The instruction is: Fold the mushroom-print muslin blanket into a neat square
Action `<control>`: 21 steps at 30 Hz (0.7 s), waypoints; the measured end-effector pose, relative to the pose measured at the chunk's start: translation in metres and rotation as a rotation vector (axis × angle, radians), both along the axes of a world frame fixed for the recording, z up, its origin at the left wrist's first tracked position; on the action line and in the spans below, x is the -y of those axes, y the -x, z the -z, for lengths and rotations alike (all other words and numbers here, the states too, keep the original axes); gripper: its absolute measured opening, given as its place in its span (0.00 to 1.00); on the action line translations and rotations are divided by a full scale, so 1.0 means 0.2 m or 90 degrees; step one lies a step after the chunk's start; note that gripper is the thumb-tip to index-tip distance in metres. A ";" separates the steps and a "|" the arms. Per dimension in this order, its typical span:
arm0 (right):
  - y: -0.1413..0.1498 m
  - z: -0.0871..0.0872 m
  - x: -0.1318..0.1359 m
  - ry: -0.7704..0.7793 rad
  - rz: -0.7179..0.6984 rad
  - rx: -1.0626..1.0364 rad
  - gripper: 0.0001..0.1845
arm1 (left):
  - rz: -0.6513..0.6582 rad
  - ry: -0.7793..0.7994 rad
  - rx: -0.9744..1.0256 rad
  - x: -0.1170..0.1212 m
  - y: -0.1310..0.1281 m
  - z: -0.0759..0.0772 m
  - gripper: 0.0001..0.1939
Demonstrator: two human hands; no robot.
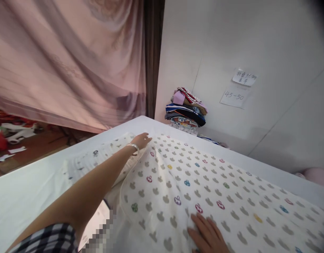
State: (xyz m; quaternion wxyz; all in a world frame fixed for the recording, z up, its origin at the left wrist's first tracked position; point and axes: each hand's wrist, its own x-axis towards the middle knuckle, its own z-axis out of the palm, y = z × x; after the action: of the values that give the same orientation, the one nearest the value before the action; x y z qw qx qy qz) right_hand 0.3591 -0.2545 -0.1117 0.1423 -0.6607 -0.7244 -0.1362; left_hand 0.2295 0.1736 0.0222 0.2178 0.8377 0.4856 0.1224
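Observation:
A white cloth printed with grey rabbit heads and a few coloured ones spreads over the white table. My left hand, with a bracelet at the wrist, reaches to the cloth's far left corner. Its fingers are closed on the edge there, and the fabric rises in a fold toward them. Flat on the near part of the cloth lies my right hand, fingers stretched out. Beneath my left forearm, another thin white cloth with small dark prints lies rumpled.
The white table reaches to a grey wall. Past its far edge stands a stack of folded fabrics. Paper notes hang on the wall. At left, a pink curtain hangs above a floor with scraps.

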 end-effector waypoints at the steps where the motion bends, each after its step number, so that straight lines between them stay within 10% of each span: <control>1: -0.01 -0.02 -0.01 -0.002 -0.032 0.020 0.25 | -0.010 -0.023 -0.021 0.07 0.06 -0.01 0.23; 10: 0.06 -0.23 0.00 0.081 0.003 -0.090 0.21 | -0.054 -0.028 -0.207 0.60 0.44 0.05 0.24; 21: 0.45 -0.29 0.11 0.123 0.010 -0.136 0.26 | -0.095 0.079 -0.095 0.64 0.42 0.15 0.18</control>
State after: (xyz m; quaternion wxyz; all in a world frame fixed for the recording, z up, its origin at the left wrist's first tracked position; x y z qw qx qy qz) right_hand 0.2685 -0.2765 -0.0529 0.1531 -0.6878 -0.7096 0.0044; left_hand 0.1461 0.0461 -0.0076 0.2227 0.7912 0.5677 0.0456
